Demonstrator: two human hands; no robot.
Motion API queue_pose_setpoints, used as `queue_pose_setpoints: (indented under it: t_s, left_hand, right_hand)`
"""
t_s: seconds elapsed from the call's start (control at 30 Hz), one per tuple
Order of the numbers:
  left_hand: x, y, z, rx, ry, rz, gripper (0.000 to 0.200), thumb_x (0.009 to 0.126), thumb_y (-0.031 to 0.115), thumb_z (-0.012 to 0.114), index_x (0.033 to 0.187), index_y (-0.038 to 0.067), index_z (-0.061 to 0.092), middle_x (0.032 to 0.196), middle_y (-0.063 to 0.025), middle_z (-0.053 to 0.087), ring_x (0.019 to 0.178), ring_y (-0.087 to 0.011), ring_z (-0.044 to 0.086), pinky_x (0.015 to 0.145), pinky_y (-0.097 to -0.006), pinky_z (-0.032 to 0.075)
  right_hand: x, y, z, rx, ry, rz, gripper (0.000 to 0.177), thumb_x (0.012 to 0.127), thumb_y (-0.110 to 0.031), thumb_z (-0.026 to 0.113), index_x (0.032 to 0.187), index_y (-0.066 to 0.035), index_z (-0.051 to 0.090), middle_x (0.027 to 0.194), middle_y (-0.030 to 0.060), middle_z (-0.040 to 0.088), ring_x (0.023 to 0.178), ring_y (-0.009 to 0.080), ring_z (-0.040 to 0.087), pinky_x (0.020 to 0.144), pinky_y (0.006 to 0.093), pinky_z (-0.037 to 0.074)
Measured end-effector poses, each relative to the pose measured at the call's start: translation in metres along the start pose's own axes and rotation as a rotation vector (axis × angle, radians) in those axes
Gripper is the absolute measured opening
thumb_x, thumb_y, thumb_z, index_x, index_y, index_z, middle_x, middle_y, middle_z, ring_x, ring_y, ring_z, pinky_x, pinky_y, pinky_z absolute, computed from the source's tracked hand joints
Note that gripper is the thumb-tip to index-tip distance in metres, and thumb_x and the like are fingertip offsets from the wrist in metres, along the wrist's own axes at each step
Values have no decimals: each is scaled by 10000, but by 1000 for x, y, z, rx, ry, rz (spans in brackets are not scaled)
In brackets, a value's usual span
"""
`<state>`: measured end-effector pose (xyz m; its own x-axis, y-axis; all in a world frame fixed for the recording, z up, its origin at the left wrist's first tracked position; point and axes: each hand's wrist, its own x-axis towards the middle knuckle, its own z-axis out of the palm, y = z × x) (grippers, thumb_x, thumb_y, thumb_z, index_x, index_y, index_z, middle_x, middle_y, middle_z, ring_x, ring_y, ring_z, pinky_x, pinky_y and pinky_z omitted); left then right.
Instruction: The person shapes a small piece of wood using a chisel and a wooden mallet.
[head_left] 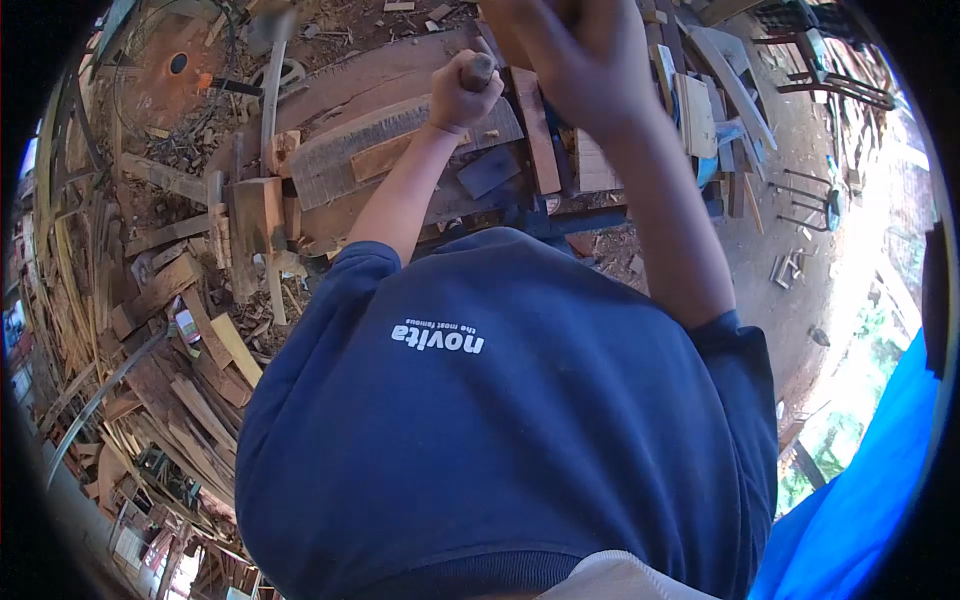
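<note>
My left hand [462, 97] is closed in a fist around a tool handle [478, 71]. Only its rounded, worn butt end shows above the fist; the working end is hidden below. The fist is over a workbench with a grey weathered board [335, 165] and a shorter brown wood piece [385, 157] on it. Raised nearer the camera, my right hand [590, 65] is blurred at the top edge. Its fingers look curled against a brown, wood-coloured thing [507, 38], which is cut off and too smeared to name. A dark flat block [488, 172] lies just below my left fist.
Upright posts [260, 215] and heaps of scrap wood [185, 380] fill the left side. An orange round object with a wire guard [175, 70] stands at upper left. Stacked offcuts [697, 115] lie right of the bench, with a chair [825, 75] beyond. Blue sheeting [860, 480] hangs at lower right.
</note>
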<state>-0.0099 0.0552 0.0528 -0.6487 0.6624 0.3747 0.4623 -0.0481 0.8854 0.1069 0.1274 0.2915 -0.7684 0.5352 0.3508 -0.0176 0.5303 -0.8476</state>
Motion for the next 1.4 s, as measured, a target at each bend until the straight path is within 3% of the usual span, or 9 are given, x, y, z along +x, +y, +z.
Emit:
queue_pose_setpoints:
  t_s: [0.07, 0.13, 0.3, 0.37, 0.47, 0.73, 1.0, 1.13, 1.4]
  left_hand:
    - [4, -3, 2, 6, 61, 113, 273, 708, 163, 795, 937, 74, 676, 862, -112, 720, 823, -235, 721, 685, -326, 553]
    - [-3, -29, 14, -266, 16, -22, 276, 714, 155, 794, 949, 71, 676, 854, -110, 718, 806, -227, 718, 688, -323, 549]
    - [-22, -2, 18, -622, 0, -228, 265, 738, 128, 782, 976, 61, 686, 832, -108, 718, 784, -203, 711, 701, -310, 540]
    - [-29, 14, 8, -282, -14, 153, 139, 763, 92, 751, 861, 63, 657, 762, -107, 689, 726, -220, 697, 660, -306, 529]
    - [-48, 16, -3, -115, -183, 134, 161, 774, 75, 729, 746, 73, 570, 718, -110, 631, 657, -252, 652, 612, -324, 507]
    - [-132, 2, -12, 20, -297, 594, 260, 632, 52, 747, 705, 127, 509, 725, -44, 549, 689, -265, 586, 675, -397, 490]
    - [-109, 18, -23, -142, 102, 377, 203, 765, -48, 649, 790, 78, 493, 793, -80, 570, 753, -230, 596, 679, -339, 494]
    - [-56, 8, -44, -633, 391, 24, 120, 870, -22, 581, 864, 59, 493, 716, -63, 577, 657, -154, 583, 635, -306, 517]
    - [9, 23, -45, -695, 257, -84, 121, 846, -8, 603, 813, 42, 498, 595, -58, 555, 502, -148, 568, 500, -299, 493]
  right_hand:
    - [-25, 26, 20, 42, 128, -83, 343, 820, -260, 719, 972, 12, 574, 823, 198, 687, 717, 298, 700, 609, 378, 558]
    - [-48, 43, 34, -495, -274, 340, 390, 863, -295, 670, 1015, 21, 498, 854, 238, 674, 768, 368, 680, 715, 415, 530]
    - [-58, 39, 1, -186, -428, 545, 508, 870, -334, 661, 1144, 54, 483, 938, 241, 661, 738, 360, 671, 729, 433, 533]
    - [-80, 52, -10, 30, -368, 539, 504, 901, -322, 637, 1195, 52, 473, 870, 157, 648, 673, 283, 663, 641, 410, 551]
    - [-102, 25, -35, 350, -117, 872, 424, 904, -297, 634, 1150, 29, 519, 853, 111, 627, 694, 178, 635, 532, 325, 517]
    - [-165, 56, -96, 307, 275, 848, 336, 950, -261, 578, 1166, -23, 483, 800, 100, 611, 596, 194, 637, 469, 311, 533]
    - [-226, 71, -80, 421, 425, 984, 332, 946, -244, 601, 1165, -8, 520, 939, 78, 600, 734, 149, 622, 596, 287, 535]
    - [-237, 77, -66, 423, 403, 954, 308, 946, -241, 614, 1135, -9, 537, 957, 77, 603, 800, 139, 607, 638, 281, 520]
    - [-241, 81, -62, 362, 341, 920, 287, 946, -226, 622, 1113, -7, 538, 953, 68, 610, 835, 119, 592, 690, 264, 493]
